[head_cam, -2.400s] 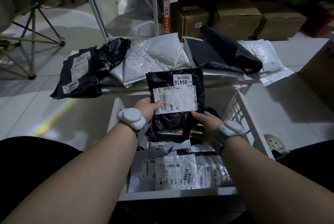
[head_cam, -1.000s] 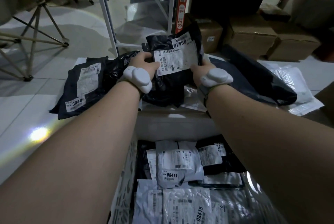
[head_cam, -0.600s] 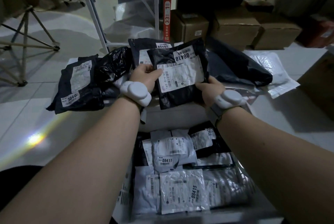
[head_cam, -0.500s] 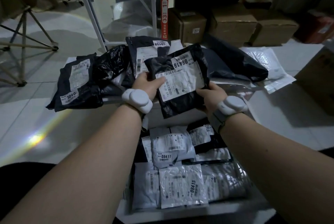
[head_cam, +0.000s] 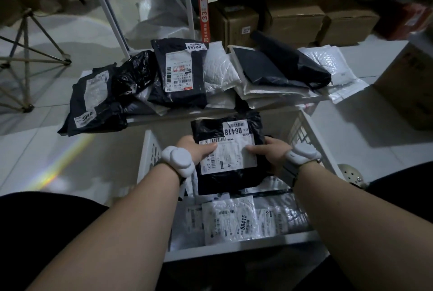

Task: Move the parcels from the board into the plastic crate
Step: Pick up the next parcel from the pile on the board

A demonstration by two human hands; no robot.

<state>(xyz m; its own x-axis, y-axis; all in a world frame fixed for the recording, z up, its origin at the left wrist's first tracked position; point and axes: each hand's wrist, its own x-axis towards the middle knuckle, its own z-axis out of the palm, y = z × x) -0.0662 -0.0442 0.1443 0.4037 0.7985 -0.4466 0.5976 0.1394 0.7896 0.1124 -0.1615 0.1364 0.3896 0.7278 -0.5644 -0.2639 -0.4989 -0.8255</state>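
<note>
Nearest, the plastic crate (head_cam: 236,247) already holds labelled parcels, a white mailer (head_cam: 228,222) on top. Just above them hangs the black parcel (head_cam: 226,152), the left hand (head_cam: 195,150) and right hand (head_cam: 269,152) grasping its edges, thumbs across the label. Placing looks to be in hand; next comes lowering and letting go. Beyond, more parcels (head_cam: 180,72) wait on the board (head_cam: 187,116).

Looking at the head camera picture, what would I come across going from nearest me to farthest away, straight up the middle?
Parcel 08415 lying in the crate → black parcel 08418, gripped by the left hand and right hand → parcel 08404 on the board → cardboard boxes under the shelf.
</note>
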